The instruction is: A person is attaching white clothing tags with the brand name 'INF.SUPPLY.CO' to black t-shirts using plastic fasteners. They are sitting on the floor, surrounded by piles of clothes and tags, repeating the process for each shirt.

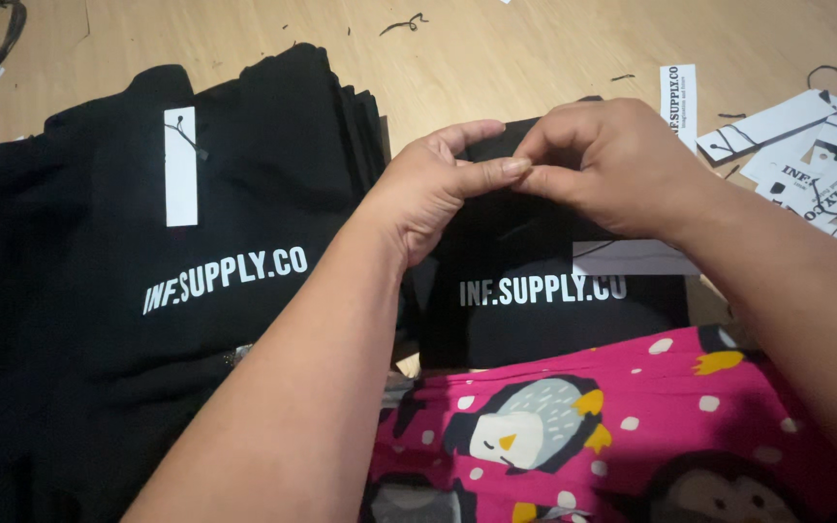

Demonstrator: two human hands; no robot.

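Head view: the left hand [433, 189] and right hand [598, 165] meet fingertip to fingertip at the far edge of a folded black garment [535, 310] lying just beyond the lap. Both are pinched narrow on the cloth there; the left thumb arches over the fold while the forefinger lies straight toward the right hand's bent fingers, which hide what, if anything, sits between them. A white paper tag [632, 258] lies across this garment under the right wrist, a thin black string running from it toward the hands. White lettering crosses the cloth near its front edge. To the left, touching it, rises a stack of black garments [244, 194], its layered edges showing at the far right corner; the top one carries one white hang tag [181, 167] with a black string. Far right on the wooden floor [496, 48] lies a loose heap of white tags [825, 155], too overlapped to count. Nearest is pink penguin-print fabric [632, 436]. Black thread scraps [404, 23] dot the floor.
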